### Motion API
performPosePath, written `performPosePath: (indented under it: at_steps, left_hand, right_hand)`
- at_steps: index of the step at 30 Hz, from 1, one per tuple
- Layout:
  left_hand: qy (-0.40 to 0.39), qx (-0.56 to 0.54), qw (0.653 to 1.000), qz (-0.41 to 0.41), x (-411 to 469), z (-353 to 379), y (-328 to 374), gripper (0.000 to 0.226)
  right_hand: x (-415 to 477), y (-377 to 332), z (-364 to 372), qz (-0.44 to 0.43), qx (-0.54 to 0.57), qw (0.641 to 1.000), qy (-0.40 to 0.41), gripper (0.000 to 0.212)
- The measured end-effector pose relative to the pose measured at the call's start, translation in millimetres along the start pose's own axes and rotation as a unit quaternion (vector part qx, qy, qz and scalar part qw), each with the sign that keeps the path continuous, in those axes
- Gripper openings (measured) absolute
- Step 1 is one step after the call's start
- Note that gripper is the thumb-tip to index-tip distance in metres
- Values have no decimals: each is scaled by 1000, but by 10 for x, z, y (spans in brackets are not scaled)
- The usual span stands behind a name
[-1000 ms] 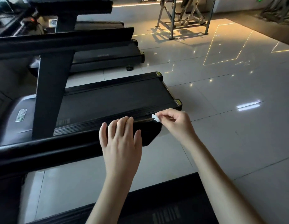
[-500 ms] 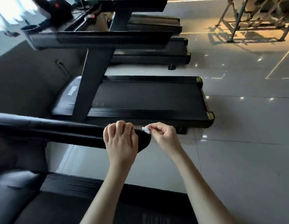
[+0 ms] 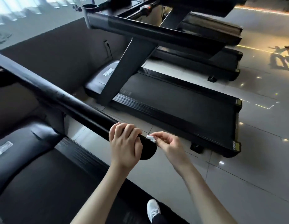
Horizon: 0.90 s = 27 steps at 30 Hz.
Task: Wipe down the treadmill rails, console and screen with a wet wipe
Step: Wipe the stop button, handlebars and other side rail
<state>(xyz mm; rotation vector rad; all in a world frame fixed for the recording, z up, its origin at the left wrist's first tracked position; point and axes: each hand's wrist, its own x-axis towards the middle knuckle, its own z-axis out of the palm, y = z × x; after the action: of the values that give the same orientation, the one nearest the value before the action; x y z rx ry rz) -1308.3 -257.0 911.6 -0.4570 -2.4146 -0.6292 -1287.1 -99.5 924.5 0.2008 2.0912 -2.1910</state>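
The fingertips of the left hand (image 3: 124, 143) are hidden behind the long glossy black handrail (image 3: 59, 97), which is cut off at the left edge. The small crumpled white wipe (image 3: 151, 138) is partly covered by the right hand (image 3: 168, 143).

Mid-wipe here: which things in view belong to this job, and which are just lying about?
In the job: wet wipe, pinched by right hand; handrail, gripped by left hand near its end.
Just about for now: neighbouring treadmill; white shoe.
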Motion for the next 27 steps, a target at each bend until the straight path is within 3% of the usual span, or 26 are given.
performPosePath:
  at_steps: [7,16,21,27]
  left_hand:
    - [22,-12,999,-21,-14,22,-13,32]
    - [28,-28,999,-27,-30,58,1,27]
    - [56,-38,997,-27,-32,91,-5,20]
    - [97,-49,993,-40,-27,137,24,23]
  right_hand:
    - [277,-73,-74,18,23,989,-148,19]
    - [515,-14,-161,62,52,967,-241,8]
    - [715,69,-204,44,50,944,-323,32]
    - [880,228,-250,1,88,915,-393,34]
